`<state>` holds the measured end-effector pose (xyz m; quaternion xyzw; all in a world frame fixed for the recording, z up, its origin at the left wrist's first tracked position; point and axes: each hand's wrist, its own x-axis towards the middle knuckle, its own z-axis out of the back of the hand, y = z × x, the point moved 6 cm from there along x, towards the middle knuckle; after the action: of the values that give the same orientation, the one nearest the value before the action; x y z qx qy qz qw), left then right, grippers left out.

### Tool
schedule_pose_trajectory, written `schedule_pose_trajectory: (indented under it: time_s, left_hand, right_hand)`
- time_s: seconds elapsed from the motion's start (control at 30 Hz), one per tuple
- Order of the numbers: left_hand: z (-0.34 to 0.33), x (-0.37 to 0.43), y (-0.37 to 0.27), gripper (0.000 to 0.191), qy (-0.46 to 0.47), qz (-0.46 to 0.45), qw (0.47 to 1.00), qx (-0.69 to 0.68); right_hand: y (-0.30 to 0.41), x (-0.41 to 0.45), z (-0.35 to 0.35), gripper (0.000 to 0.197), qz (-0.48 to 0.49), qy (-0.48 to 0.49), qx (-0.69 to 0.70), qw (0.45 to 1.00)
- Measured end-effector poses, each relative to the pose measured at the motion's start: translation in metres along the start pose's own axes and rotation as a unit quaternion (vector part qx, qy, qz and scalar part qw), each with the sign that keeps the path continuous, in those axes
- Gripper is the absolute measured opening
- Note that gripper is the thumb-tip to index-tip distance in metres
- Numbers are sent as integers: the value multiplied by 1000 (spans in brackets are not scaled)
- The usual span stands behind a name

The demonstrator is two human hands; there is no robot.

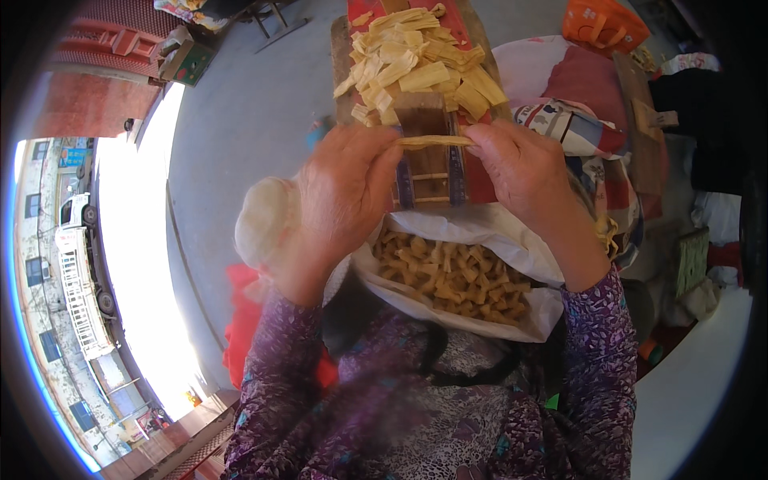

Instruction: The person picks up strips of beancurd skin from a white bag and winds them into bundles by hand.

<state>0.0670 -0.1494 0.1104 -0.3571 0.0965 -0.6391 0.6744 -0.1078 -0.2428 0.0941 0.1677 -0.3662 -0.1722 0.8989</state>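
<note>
A thin, rolled pale-yellow strip (pixel 435 141), apparently tofu skin, is stretched level between my two hands. One end is pinched by my left hand (pixel 351 180), the other by my right hand (pixel 519 165). Below the strip is a small wooden rack (pixel 429 186) with blue-wrapped side rails and thin crossbars; a brown wooden block (pixel 422 111) lies at its far end. Flat strips of the same yellow material (pixel 420 57) are heaped on a red-topped board beyond my hands. An open white sack (pixel 384 276) at my lap holds many short knotted pieces (pixel 453 279).
A white rounded bundle (pixel 264 222) sits left of my left forearm, above red cloth (pixel 243 336). Folded pink and patterned fabric (pixel 564 78) lies to the right, near an orange bag (pixel 606 27) and a wooden bench (pixel 642 132). Outside on the left stands a white truck (pixel 81 282).
</note>
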Motion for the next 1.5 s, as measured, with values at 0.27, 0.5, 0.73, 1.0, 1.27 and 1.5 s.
schedule_pose_trajectory:
  time_s: [0.27,0.5,0.73,1.0,1.27,1.5]
  left_hand:
    - [0,-44,3,21,50,42,997,51]
    - [-46,-96,-40,28,145,167,931,-289]
    - [-88,-155,-72,25,410,309,738,-439]
    - [-33,-130,-141,17,360,-11,701,-615]
    - [66,-96,-165,14,368,-275,427,-779]
    - [124,-100,-156,12,126,-172,516,-829]
  right_hand:
    - [-38,-70,10,14,-99,29,-12,995]
    - [52,-89,25,29,91,103,-41,990]
    - [66,-134,22,28,88,47,11,995]
    - [73,-166,49,24,-47,30,126,990]
    - [198,-62,113,18,116,-62,159,978]
    - [230,-36,77,20,85,39,264,960]
